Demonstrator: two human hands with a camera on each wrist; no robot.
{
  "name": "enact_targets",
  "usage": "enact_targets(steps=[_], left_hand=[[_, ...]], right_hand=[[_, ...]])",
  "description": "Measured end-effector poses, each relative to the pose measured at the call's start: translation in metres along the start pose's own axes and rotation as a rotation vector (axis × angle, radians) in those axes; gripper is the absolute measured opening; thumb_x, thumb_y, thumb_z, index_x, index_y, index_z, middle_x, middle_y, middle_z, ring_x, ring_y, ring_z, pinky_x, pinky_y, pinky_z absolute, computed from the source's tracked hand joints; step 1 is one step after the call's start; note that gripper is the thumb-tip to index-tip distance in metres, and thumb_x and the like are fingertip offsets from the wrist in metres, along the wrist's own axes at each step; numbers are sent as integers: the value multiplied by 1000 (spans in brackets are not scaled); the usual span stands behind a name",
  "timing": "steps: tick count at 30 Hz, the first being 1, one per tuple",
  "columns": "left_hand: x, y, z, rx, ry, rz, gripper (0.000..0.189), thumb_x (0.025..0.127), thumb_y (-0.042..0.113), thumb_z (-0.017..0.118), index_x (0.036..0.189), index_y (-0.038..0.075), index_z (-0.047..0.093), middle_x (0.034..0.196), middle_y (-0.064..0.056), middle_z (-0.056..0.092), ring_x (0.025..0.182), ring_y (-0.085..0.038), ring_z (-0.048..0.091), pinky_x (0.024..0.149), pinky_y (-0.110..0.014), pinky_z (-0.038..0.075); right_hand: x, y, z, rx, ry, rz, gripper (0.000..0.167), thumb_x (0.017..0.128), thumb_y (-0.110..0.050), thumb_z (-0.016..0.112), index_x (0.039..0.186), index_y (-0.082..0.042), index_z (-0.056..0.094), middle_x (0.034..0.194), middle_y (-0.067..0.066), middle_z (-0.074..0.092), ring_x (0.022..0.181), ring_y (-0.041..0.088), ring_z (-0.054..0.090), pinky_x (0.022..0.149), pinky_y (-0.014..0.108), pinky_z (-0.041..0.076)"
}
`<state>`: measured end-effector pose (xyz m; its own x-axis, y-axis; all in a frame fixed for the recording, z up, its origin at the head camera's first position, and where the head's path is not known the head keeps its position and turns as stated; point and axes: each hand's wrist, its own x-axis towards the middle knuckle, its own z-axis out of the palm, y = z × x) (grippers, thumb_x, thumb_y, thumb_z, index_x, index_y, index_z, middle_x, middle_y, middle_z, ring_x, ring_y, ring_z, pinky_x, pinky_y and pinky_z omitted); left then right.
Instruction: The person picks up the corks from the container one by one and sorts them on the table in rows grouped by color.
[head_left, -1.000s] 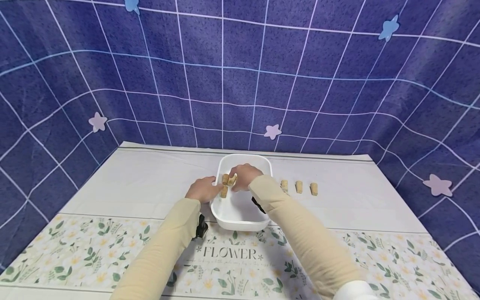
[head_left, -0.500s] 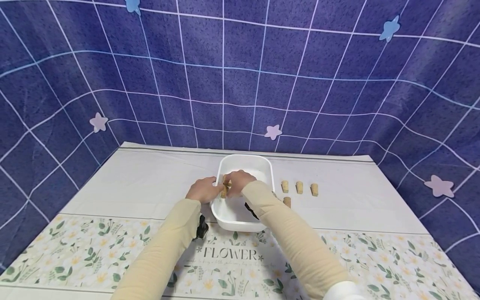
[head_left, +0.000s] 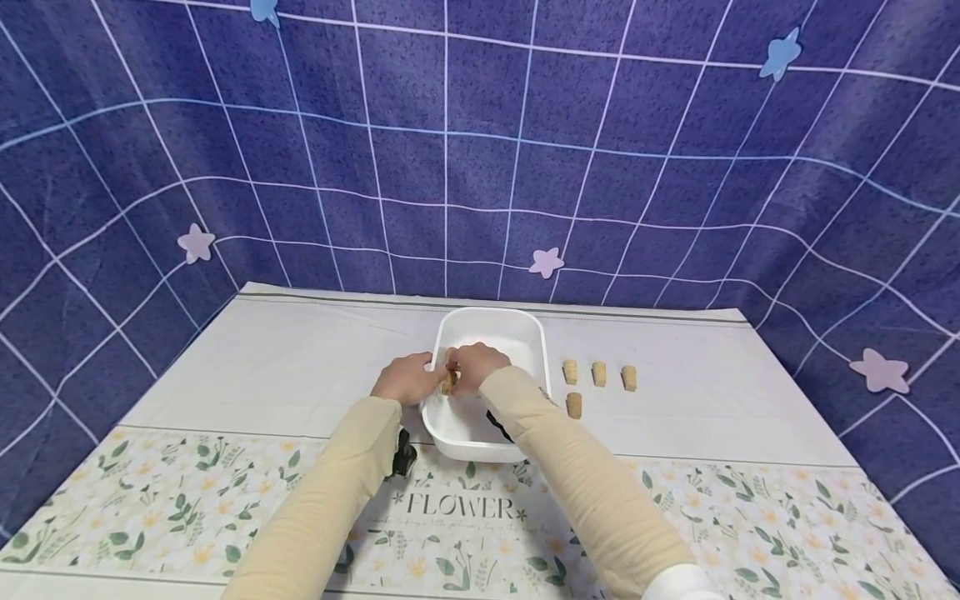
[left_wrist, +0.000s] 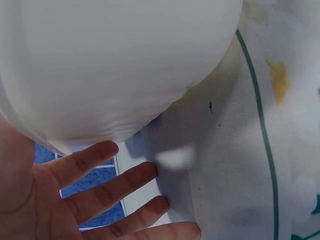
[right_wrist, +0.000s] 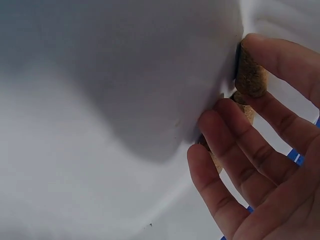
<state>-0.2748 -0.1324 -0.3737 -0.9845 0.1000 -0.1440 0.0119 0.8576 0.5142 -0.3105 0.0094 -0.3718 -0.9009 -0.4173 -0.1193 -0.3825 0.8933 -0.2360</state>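
Observation:
A white plastic basin point(head_left: 480, 452) sits on the table between my hands. My left hand point(head_left: 408, 380) holds its left rim, thumb over the edge and fingers spread along the outer wall point(left_wrist: 120, 70). Inside, by the left wall, my right hand point(head_left: 480, 367) pinches a cork point(right_wrist: 252, 75) between thumb and index finger. Two more corks, a middle one point(right_wrist: 246, 111) and a lower one point(right_wrist: 217, 161), show behind the other fingers in the right wrist view. From the head view these corks are mostly covered by my right hand.
Right of the basin lie several tapered corks: three in a row, with the middle one point(head_left: 599, 374) upright in line, and a darker cork point(head_left: 574, 406) nearer me. A floral cloth strip point(head_left: 465, 533) crosses the front; a blue grid curtain point(head_left: 480, 167) hangs behind.
My right hand has moved left and slightly nearer me inside the basin, over the corks by the left wall. The darker cork outside has come out from behind my right sleeve. My left hand stays put.

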Motion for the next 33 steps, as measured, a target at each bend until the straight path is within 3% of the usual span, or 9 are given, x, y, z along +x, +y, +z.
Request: enact_targets(steps=[9, 16, 33], left_hand=[[1, 2, 0, -1, -6, -6, 53, 104, 33, 46, 144, -1, 53, 129, -23, 65, 102, -35, 64, 91, -46, 52], [1, 3, -2, 7, -25, -26, 59, 105, 32, 44, 151, -4, 43, 148, -26, 50, 132, -45, 51, 108, -53, 42], [2, 1, -2, -5, -34, -47, 59, 103, 32, 44, 151, -3, 43, 147, -25, 51, 131, -43, 52, 108, -52, 42]], right_hand=[[-3, 4, -4, 32, -14, 4, 20, 83, -22, 85, 100, -20, 73, 100, 0, 68, 87, 17, 58, 73, 32, 49], [-3, 12, -8, 30, -21, 14, 21, 87, -22, 81, 106, -20, 74, 99, -3, 68, 86, 16, 57, 71, 30, 47], [-23, 17, -37, 39, 5, -17, 22, 89, -23, 78, 110, -19, 73, 86, -4, 64, 82, 15, 59, 73, 33, 50]])
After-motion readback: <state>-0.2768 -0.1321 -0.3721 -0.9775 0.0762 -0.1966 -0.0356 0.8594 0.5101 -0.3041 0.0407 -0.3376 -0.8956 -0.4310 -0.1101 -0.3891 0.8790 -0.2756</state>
